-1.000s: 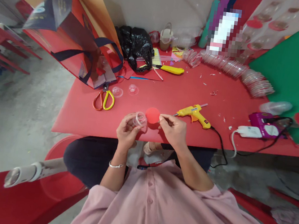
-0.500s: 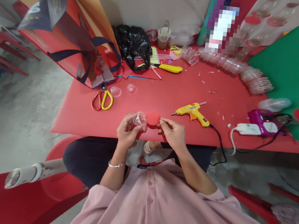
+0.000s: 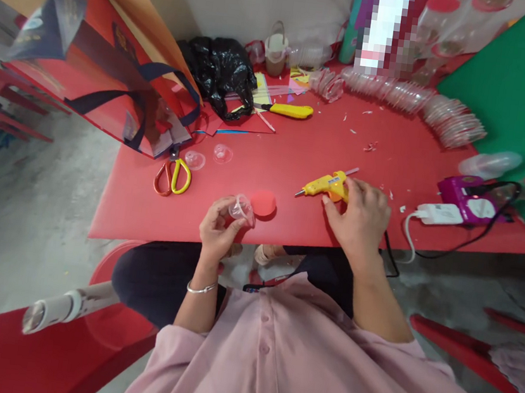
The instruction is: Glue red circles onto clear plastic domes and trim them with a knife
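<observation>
My left hand [image 3: 220, 226] pinches a small clear plastic cup [image 3: 241, 206] near the table's front edge, its mouth tilted up. Close beside the cup is a round red disc [image 3: 263, 203]; whether it rests on the table or touches the cup, I cannot tell. My right hand [image 3: 358, 218] reaches over the handle of a yellow glue gun [image 3: 325, 186], thumb and fingers apart on either side. The gun lies on its side, nozzle pointing left, and the hand hides its handle.
Scissors [image 3: 174, 176] and two clear plastic pieces [image 3: 222, 153] lie left on the red table [image 3: 145, 217]. Behind are a yellow-handled cutter [image 3: 291, 110], a black plastic bag [image 3: 222, 74] and stacked clear cups [image 3: 402, 94]. A gift bag [image 3: 115, 70] stands left; a purple power box [image 3: 475, 200] sits right.
My right hand has let go of the red disc and moved right to the glue gun. My left hand still holds the cup. The view has shifted slightly.
</observation>
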{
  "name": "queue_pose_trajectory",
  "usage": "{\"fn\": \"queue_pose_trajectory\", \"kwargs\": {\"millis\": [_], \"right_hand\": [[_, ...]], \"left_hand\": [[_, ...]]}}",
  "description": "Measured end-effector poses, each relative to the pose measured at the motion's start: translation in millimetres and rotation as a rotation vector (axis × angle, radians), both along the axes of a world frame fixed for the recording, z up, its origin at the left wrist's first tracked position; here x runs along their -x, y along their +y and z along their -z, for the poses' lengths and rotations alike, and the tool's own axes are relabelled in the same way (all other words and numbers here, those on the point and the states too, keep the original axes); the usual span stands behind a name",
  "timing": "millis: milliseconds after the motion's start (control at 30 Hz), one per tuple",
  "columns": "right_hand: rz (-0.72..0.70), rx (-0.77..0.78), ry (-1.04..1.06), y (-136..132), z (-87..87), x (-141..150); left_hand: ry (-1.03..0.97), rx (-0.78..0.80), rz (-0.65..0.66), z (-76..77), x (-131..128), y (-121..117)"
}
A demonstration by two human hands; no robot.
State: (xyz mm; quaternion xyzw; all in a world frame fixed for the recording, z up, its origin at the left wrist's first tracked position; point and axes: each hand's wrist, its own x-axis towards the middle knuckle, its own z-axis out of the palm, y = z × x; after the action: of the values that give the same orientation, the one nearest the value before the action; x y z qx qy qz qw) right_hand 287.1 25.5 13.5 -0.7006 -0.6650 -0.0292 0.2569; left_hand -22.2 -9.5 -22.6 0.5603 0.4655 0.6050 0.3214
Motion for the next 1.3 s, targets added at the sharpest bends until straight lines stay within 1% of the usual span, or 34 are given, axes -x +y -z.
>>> {"fn": "queue_pose_trajectory", "kwargs": {"millis": [133,233,367,467,633,767,867,967,1033,1133,1300], "right_hand": [[0.024,0.071,-0.032,1,8.7,-8],[0.019,0.084,-0.028,-1,10.0,-7],[0.035,0.129,-0.027,2,5.8,-5],[0.075,0.181,-0.011,5,2.5,-5],[0.105,0.232,0.119,4,-2.2,-11],[0.097,0.221,0.209,-1,-6.7,-17],[0.057,0.17,0.247,-5,-12.4,-8],[-0.004,0.145,0.233,-6,-18.0,13],[-0.051,0.169,0.18,-4,-20.0,29],[-0.155,0.14,0.069,2,-20.2,46],[-0.302,0.109,-0.024,16,-22.4,52]], "left_hand": [[0.031,0.006,0.013,0.4,0,0],[0.085,0.016,0.005,2.7,1,0],[0.124,0.0,0.005,5.2,3,1],[0.191,-0.025,0.012,3.5,3,2],[0.398,-0.038,-0.019,-3.5,1,1],[0.413,-0.032,-0.015,-5.1,1,1],[0.409,-0.022,0.014,-5.4,0,3],[0.419,-0.024,0.02,-6.1,-1,4],[0.434,-0.01,0.012,-6.8,-1,4],[0.452,0.016,0.007,-8.1,-1,4],[0.437,0.017,0.013,-8.7,-1,4]]}}
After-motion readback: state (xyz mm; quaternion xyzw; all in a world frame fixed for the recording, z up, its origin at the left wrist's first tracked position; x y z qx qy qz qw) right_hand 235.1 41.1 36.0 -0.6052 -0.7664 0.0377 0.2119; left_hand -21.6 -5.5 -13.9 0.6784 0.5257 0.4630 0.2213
